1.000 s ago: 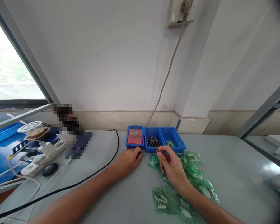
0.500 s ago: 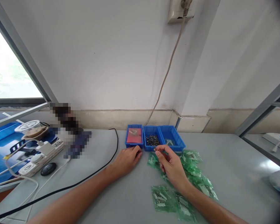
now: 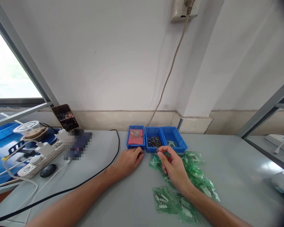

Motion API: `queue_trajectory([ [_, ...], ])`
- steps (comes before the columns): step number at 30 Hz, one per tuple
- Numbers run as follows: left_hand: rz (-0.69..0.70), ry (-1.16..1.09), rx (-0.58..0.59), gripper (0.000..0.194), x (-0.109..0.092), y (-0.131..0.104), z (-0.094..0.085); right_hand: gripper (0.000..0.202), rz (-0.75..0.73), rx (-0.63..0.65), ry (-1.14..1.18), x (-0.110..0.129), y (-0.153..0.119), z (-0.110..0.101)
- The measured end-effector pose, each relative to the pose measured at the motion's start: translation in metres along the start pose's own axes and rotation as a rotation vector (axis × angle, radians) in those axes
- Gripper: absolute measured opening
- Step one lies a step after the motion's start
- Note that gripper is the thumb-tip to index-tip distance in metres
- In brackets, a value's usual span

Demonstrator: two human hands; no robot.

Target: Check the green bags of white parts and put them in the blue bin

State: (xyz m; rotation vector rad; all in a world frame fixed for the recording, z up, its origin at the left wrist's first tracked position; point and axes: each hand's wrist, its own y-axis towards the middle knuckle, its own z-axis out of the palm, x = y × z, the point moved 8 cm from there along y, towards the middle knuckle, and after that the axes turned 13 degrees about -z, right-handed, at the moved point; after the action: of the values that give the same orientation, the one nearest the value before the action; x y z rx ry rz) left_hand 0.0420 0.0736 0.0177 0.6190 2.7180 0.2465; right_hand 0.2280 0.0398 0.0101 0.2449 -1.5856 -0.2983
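Head view: the right hand (image 3: 174,165) is pinched shut on a small pin (image 3: 157,148), held at the near rim of the middle bin (image 3: 153,141), presumably for sorting. At nine o'clock, the left hand (image 3: 128,159) is rested loosely curled on the worktop (image 3: 227,164), steadying the red-lined bin (image 3: 135,137).

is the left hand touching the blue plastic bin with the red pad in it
Cannot tell. In the head view the left hand rests on the grey table with fingertips right at the front wall of the blue plastic bin; no gap or contact shows plainly.

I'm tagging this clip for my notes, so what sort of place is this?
Probably a small-parts assembly bench: three blue bins against the wall, one holding metal pins, and green parts bags spread on the grey table.
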Motion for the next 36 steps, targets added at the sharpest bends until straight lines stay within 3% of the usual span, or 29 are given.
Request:
queue_trajectory([
  [10,-0.003,0.008,0.004,0.018,0.0,0.001,0.001,0.031,-0.011,0.174,-0.04,0.012,-0.004,0.015],
  [15,0.006,-0.011,-0.005,0.017,0.002,0.001,0.002,0.038,0.09,0.249,0.202,0.019,-0.008,0.026],
  [19,-0.002,-0.015,0.001,0.017,0.002,0.001,0.0,0.039,0.239,0.237,0.451,0.02,-0.012,0.031],
  [23,-0.001,-0.022,0.009,0.017,0.001,0.001,0.0,0.036,0.266,0.22,0.541,0.02,-0.011,0.031],
  [36,-0.001,-0.022,0.001,0.021,0.003,0.0,0.001,0.037,0.124,0.139,0.285,0.012,0.0,0.012],
])
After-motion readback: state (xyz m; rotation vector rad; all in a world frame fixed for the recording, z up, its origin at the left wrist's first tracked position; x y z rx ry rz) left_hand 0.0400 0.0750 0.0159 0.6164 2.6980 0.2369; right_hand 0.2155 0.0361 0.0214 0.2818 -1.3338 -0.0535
